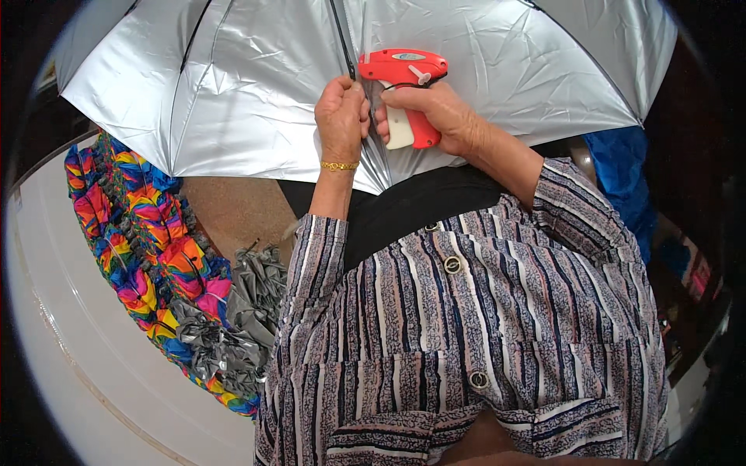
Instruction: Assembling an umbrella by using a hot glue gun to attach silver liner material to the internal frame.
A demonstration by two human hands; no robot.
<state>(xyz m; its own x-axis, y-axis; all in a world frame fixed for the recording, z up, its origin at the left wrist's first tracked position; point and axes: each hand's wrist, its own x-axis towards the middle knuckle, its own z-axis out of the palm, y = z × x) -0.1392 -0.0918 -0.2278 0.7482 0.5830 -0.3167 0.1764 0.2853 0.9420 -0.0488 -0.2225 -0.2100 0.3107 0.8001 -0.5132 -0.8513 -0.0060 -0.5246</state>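
Observation:
An opened silver umbrella canopy (264, 93) spreads before me, its dark ribs running outward from the top. My right hand (427, 113) is wrapped round a red and white tagging gun (404, 62), whose nose points left toward a black rib (342, 39). Just left of it, my left hand (342, 120) is closed, its thumb and fingers pinching the canopy at this rib. The exact bit between those fingertips is partly hidden. The gun's nose and the left fingertips are close together; whether they touch, I cannot tell.
Folded rainbow-coloured umbrellas (148, 233) lie in rows at the left, with crumpled silver fabric (225, 334) beside them. A brown board-like surface (233, 213) shows under the canopy's edge. Blue fabric (622, 171) hangs at the right. A pale curved surface (70, 342) lies at far left.

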